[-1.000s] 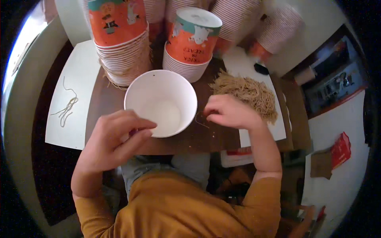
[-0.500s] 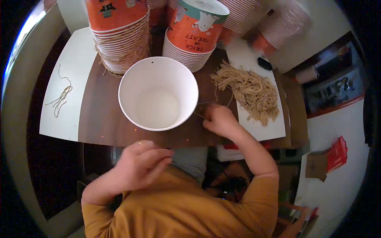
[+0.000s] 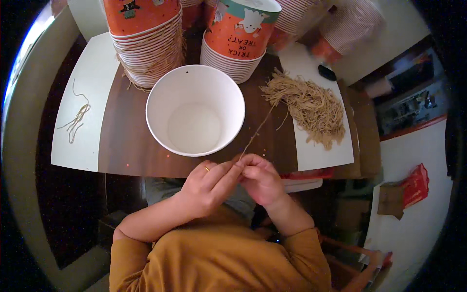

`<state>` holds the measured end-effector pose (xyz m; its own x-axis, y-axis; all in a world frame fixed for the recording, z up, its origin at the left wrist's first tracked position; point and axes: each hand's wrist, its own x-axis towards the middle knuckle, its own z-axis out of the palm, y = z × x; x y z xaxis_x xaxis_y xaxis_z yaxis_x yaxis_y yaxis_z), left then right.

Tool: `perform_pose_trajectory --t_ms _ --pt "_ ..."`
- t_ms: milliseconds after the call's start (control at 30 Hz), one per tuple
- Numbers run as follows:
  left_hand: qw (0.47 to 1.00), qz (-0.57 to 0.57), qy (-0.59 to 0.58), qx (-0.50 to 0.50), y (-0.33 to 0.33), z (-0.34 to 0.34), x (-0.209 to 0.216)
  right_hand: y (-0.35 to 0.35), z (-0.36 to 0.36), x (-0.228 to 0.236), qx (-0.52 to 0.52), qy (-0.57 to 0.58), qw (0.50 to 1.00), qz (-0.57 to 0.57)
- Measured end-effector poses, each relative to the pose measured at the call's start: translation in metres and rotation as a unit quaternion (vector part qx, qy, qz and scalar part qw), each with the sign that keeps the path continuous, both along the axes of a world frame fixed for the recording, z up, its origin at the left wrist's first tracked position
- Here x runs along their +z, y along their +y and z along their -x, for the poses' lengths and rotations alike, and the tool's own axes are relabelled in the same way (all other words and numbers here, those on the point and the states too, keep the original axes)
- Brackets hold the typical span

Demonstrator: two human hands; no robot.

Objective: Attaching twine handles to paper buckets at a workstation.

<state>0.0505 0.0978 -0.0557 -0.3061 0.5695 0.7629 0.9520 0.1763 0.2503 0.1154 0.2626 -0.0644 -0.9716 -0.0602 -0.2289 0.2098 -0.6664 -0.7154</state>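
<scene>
My left hand (image 3: 210,187) and my right hand (image 3: 261,178) meet at the table's near edge, both closed in a pinch on the end of a thin tan twine strand (image 3: 256,132). From my fingertips the strand runs up and away to a bundle of tan twine (image 3: 316,109) on the right. Just beyond my hands stands a paper bucket (image 3: 158,119), mouth up, white inside, with a small hole near its far rim. Neither hand touches it. My fingers hide the strand's tip.
Stacked orange buckets (image 3: 143,22) wrapped in twine stand at the back left. Another bucket stack (image 3: 233,63) rises at back centre, and a blurred stack (image 3: 352,27) at far right. A black object (image 3: 327,73) lies beyond the bundle. Loose twine (image 3: 78,119) rests on the left panel.
My right hand has drawn the strand from beside the bucket toward me, pulling it straighter. My left hand has moved right to join it and now pinches the strand too.
</scene>
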Motion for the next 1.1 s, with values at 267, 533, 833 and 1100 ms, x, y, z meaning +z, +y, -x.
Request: perform_pose_trajectory --t_ms 267,533,833,1100 --pt "0.976 -0.072 -0.200 -0.044 -0.018 -0.004 0.028 0.014 0.006 0.049 -0.106 0.313 0.758 -0.563" --pt "0.972 -0.123 -0.198 -0.038 -0.047 -0.015 0.046 -0.016 0.013 0.075 0.129 0.349 0.784 -0.498" --pt "0.954 -0.156 -0.255 -0.009 -0.057 -0.014 0.049 -0.026 0.029 0.088 0.004 0.506 0.636 -0.583" --pt "0.989 -0.021 -0.081 0.122 -0.060 0.013 0.056 0.010 0.061 0.133 0.079 0.331 0.727 -0.597"
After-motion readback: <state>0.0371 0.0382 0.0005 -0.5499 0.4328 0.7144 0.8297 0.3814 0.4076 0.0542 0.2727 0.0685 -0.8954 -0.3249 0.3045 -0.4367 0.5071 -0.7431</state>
